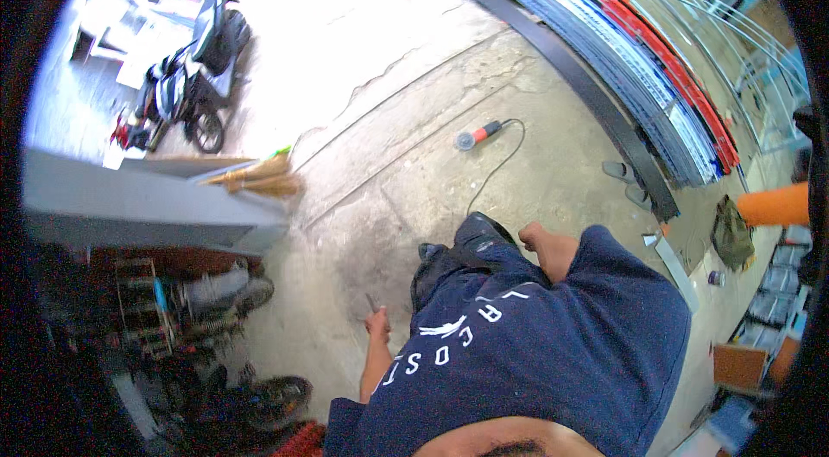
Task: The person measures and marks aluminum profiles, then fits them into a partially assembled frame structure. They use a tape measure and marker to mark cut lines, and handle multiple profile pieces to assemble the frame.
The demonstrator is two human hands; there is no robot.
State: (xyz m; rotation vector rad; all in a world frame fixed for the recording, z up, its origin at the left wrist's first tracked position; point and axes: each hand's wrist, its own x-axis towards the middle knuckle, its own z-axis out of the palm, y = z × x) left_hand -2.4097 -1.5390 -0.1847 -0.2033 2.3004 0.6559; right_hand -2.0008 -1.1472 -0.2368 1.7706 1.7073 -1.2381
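Note:
My left hand hangs low beside my dark shirt, its fingers closed around a thin dark object too small to name. On the other side, my right hand shows past the shirt near my dark trousers; its fingers are too indistinct to read, and I see nothing held in it. Ahead on the concrete floor lies a red and black angle grinder with a round disc at its left end. Its dark cord curves back towards my legs. Neither hand touches the grinder.
Long metal profiles are stacked along the right, beside a pair of sandals and an orange post. A broom lies by a grey ledge at left. Motorbikes stand far left and near left.

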